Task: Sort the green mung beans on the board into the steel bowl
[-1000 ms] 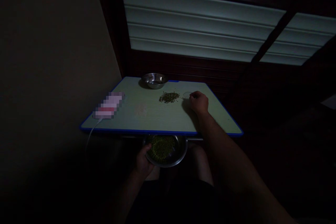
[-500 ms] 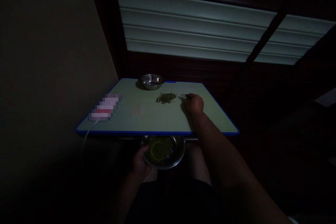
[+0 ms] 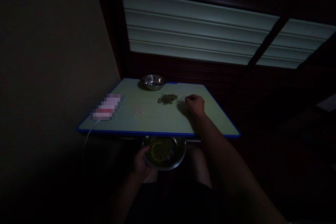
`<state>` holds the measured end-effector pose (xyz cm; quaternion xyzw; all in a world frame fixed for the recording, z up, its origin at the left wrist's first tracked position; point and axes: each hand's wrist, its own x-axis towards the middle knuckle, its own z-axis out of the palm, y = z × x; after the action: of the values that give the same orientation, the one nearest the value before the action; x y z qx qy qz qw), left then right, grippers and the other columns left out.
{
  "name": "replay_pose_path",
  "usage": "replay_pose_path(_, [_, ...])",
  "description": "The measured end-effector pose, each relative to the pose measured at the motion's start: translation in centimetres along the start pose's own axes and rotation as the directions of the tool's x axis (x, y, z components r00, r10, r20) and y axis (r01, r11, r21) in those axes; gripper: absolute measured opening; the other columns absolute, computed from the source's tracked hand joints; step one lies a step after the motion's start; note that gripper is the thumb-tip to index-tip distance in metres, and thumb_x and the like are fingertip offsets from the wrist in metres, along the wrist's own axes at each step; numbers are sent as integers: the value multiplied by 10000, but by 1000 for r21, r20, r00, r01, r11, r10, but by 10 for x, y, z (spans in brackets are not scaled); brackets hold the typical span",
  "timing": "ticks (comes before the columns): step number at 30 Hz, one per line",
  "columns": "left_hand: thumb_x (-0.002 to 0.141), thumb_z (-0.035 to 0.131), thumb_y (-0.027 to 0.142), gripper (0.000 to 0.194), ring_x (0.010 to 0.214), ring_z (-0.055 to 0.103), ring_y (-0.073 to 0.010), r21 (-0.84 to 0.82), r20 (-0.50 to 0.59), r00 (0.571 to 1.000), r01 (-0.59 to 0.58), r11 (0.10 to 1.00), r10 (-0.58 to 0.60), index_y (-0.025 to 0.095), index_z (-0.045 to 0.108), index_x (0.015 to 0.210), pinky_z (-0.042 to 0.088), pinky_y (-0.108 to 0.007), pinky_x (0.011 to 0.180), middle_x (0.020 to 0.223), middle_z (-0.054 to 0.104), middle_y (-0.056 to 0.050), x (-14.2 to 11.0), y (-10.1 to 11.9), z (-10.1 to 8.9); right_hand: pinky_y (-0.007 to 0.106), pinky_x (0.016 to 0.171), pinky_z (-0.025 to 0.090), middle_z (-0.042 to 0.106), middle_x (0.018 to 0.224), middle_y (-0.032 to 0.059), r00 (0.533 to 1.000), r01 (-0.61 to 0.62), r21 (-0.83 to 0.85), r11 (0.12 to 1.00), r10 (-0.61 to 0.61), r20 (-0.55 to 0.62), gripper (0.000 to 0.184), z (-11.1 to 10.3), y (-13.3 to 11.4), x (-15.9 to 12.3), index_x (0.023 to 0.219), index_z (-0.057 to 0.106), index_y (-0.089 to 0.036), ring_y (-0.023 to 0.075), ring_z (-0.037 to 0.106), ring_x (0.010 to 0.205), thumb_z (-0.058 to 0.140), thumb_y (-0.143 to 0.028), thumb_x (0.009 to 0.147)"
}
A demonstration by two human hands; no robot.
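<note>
A small pale green table [image 3: 157,119] with a blue edge stands in front of me in a dim room. A pile of small green beans [image 3: 167,98] lies on it. My right hand [image 3: 194,105] rests on the table just right of the pile, fingers curled around a small pale thing I cannot make out. Below the table's near edge, my left hand [image 3: 141,162] grips the rim of a steel bowl [image 3: 178,155] filled with green beans, held over my lap.
An empty steel bowl [image 3: 153,82] sits at the table's far edge. A blurred pink and white object [image 3: 107,106] with a white cable lies at the left. A faint pale patch [image 3: 138,111] marks the tabletop's middle. A wall stands left, slatted panels behind.
My right hand has shifted slightly left, closer to the bean pile. The left hand and its bowl have stayed in place.
</note>
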<state>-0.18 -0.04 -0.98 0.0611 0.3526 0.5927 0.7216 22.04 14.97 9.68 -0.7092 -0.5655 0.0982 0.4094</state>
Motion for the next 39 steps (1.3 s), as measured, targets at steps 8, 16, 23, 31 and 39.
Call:
replay_pose_path(8, [667,619,203,204,962,685,-324,-8,-41,999,23,1000,-23,124,734,814,486,-479,950,825,764,-117,1,0,-1,220,544,393,660,628,43,955,59,-6,998,-55,290,187,3,-11,-11,722,705,-128,126,568,577,600,-279,691])
replay_pose_path(16, [655,616,209,253,1034,656,-352,-31,3,1000,22,999,-22,129,726,868,473,-522,957,850,762,-125,2,-2,-2,233,565,421,641,582,52,925,46,-102,994,-4,381,188,16,-39,-17,666,706,-150,160,600,606,612,-311,695])
replay_pose_path(23, [676,588,211,218,978,680,-333,-11,-34,998,43,999,-43,129,733,817,483,-499,955,807,763,-117,-1,-1,2,292,635,475,695,731,130,898,118,-148,982,-41,439,203,45,-81,-33,710,721,-137,232,641,717,603,-303,705])
replay_pose_path(31, [676,598,208,217,933,691,-331,-12,-20,999,42,999,-42,105,741,802,498,-485,933,795,761,-132,0,0,1,278,665,474,706,791,167,871,186,-116,976,-110,478,222,62,-106,-45,748,716,-108,221,654,751,575,-278,733])
replay_pose_path(39, [680,584,205,196,838,712,-284,-3,-37,998,41,999,-41,129,738,775,521,-437,897,788,767,-100,-1,0,3,194,483,394,656,600,56,907,-5,151,989,-59,418,165,42,-79,-20,621,606,-148,109,570,507,572,-253,743])
